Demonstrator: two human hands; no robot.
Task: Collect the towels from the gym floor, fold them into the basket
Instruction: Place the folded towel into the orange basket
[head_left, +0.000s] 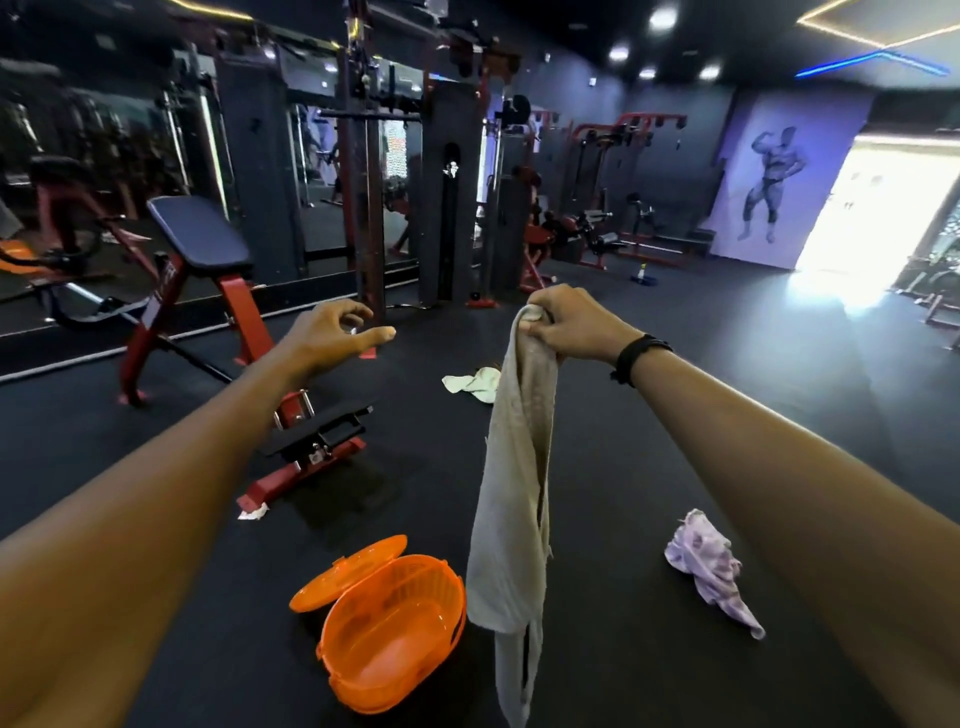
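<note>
My right hand (566, 322) grips the top end of the long beige terry towel (514, 499), fingers curled round a bunched corner. Towel hangs straight down from that grip, long axis vertical, loosely gathered into a narrow column, not spread. Its lower end appears, from this view, to dangle just right of the orange oval plastic basket (395, 639) on the black rubber gym floor (649, 415); can't tell if the tip touches the floor.

My left hand (337, 332) holds nothing, fingers loosely curled, thumb out, at about the same height as the right hand and well apart from the towel, off to its left. So the free top edge lies to the right of my left grip; judgement: left hand needs to cross toward the right hand and take the other corner to spread the towel for folding.

Towel looks limp, soft, slightly worn, one fold showing a dark gap down the middle. Basket stands open, hinged orange lid (348, 571) flipped back, nothing visible inside.

Still on the floor: a crumpled pale lilac patterned towel (711, 566) to the right, below my right forearm, and a small crumpled pale green towel (475, 384) farther ahead, partly behind the hanging one. A red-framed black padded gym bench (202, 234) stands left.
</note>
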